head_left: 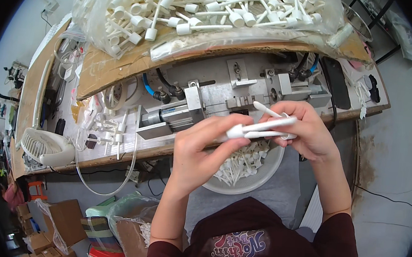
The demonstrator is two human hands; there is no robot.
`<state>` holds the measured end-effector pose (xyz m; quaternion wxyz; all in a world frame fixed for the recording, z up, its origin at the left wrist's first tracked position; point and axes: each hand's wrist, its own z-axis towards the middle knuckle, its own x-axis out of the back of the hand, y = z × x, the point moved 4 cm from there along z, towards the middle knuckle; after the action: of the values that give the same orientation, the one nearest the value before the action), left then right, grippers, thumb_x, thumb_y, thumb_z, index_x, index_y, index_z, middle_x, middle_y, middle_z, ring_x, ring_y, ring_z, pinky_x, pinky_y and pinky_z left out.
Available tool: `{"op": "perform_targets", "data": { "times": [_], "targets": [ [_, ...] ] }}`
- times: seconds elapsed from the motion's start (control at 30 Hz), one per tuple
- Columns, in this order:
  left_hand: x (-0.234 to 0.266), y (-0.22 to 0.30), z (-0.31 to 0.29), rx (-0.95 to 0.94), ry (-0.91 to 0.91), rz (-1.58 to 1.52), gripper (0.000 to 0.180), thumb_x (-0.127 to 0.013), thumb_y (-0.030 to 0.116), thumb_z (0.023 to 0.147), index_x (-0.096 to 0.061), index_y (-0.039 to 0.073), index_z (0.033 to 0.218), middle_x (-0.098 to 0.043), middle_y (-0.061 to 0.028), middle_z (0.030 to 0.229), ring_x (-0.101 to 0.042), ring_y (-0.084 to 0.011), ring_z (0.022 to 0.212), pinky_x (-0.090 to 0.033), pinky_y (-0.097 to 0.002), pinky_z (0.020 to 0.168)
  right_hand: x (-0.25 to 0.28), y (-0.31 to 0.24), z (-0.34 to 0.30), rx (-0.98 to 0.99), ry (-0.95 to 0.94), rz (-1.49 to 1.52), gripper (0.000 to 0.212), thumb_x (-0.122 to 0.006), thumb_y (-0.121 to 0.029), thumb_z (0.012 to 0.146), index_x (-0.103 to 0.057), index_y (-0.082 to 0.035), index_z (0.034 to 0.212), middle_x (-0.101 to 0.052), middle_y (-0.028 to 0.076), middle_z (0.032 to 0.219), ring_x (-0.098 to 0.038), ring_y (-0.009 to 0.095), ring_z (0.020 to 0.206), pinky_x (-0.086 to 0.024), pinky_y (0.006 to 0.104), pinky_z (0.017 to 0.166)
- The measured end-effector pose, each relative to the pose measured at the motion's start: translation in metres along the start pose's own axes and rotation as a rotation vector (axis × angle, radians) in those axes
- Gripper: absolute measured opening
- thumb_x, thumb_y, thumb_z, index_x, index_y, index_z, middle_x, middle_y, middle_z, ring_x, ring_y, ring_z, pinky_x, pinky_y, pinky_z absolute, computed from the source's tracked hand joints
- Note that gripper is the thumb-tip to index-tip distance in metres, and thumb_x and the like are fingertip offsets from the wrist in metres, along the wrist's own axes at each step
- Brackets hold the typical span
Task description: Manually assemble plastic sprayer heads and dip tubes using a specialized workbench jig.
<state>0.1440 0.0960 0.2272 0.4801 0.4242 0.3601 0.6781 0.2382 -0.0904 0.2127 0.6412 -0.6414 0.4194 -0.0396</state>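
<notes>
- Slender white plastic stems with a cup-shaped end (pixel 267 133): held in the air between both hands, in front of the metal fixture and above the bowl.
- Axis: the stems run roughly left to right, rising slightly toward the right; the cup-shaped end points left.
- Left hand (pixel 197 147): nearer the cup-shaped end; grip clamped on it between thumb and forefinger.
- Right hand (pixel 308 130): at the opposite end; grip closed around the stems, exact finger contact partly hidden.
- Surfaces: stems smooth, matte and round in section.
- Round, pale plastic bowl (pixel 274 172): below the hands, containing small white plastic pieces.
- Silver-grey, block-shaped metal fixture (pixel 196 103): on the wood-edged counter (pixel 151 153), with blue and black hoses attached.
- Brown cardboard sheet (pixel 93 77): beyond the fixture, bearing a wrinkled, clear plastic bag (pixel 90 6) of white cup-ended pieces.
</notes>
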Motion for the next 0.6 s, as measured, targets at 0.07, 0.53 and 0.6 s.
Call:
{"op": "perform_targets", "data": {
  "times": [0.07, 0.53, 0.6],
  "targets": [
    [-0.001, -0.010, -0.006, 0.082, 0.094, -0.137, 0.031, -0.079, 0.002, 0.083, -0.074, 0.002, 0.114, -0.075, -0.0107, 0.102, -0.072, -0.0155, 0.091, -0.055, -0.0276, 0.080, 0.005, 0.004, -0.004, 0.003, 0.023, -0.041, 0.023, -0.064, -0.010, 0.096, -0.069, 0.005, 0.113, -0.073, 0.009, 0.097, -0.063, 0.005, 0.071, -0.051, 0.0171, 0.059],
    [-0.038, -0.026, -0.025, 0.281, 0.347, -0.652, 0.033, -0.052, 0.012, 0.106, -0.048, -0.003, 0.135, -0.064, -0.0195, 0.118, -0.061, -0.0106, 0.077, -0.053, -0.0233, 0.063, -0.019, 0.053, -0.013, 0.305, 0.381, 0.337, 0.038, -0.047, -0.027, 0.110, -0.056, 0.004, 0.129, -0.051, -0.001, 0.084, -0.046, 0.005, 0.070, -0.036, 0.0200, 0.060],
    [-0.042, -0.028, -0.025, 0.336, 0.352, -0.641, 0.040, -0.052, 0.012, 0.107, -0.046, -0.003, 0.143, -0.062, -0.0185, 0.122, -0.059, -0.0089, 0.077, -0.051, -0.0228, 0.066, -0.022, 0.062, -0.012, 0.295, 0.416, 0.412, 0.040, -0.046, -0.028, 0.110, -0.055, 0.005, 0.131, -0.051, 0.000, 0.086, -0.046, 0.006, 0.071, -0.038, 0.0206, 0.062]
  ]
}}
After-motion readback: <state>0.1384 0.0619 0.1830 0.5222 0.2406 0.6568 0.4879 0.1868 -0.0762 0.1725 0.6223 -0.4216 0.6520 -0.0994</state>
